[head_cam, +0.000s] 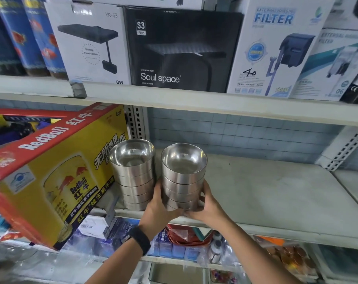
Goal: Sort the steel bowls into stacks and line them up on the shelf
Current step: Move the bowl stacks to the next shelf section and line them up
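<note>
**Shelf** (276,191): pale middle tier of a shop rack. A wide bare run lies to the right of the bowls. This is where the task's row goes.

**Red Bull carton** (51,177): yellow and red, tilted, with its right end just beside the first stack. It serves as the left limit of the row.

**First stack** (135,177): several nested steel bowls, upright on the shelf near its front edge. No hand holds it.

**Second stack** (183,181): several nested steel bowls, just right of the first stack, with a narrow gap between the two. It sits at the shelf's front edge. The hands cover its base, so it cannot be told whether it rests on the shelf or hangs just clear.

**Left hand** (159,206): grip closed round the lower left of the second stack, thumb rising into the gap between the stacks.

**Right hand** (208,208): grip closed round the lower right of the same stack, fingers curled under its base.

**Wristband** (140,239): dark, on the left wrist.

**Handling, as judged:** the step in hand is seating the second stack beside the first.
- Keep both grips low and the stack level, so the nested bowls do not slide.
- Set the base flat and well back from the front edge, with its front in line with the first stack.
- Loosen the grips only once it stands alone.
- Draw the left thumb straight out of the gap, since a sideways pull could nudge the first stack toward the carton.
</note>
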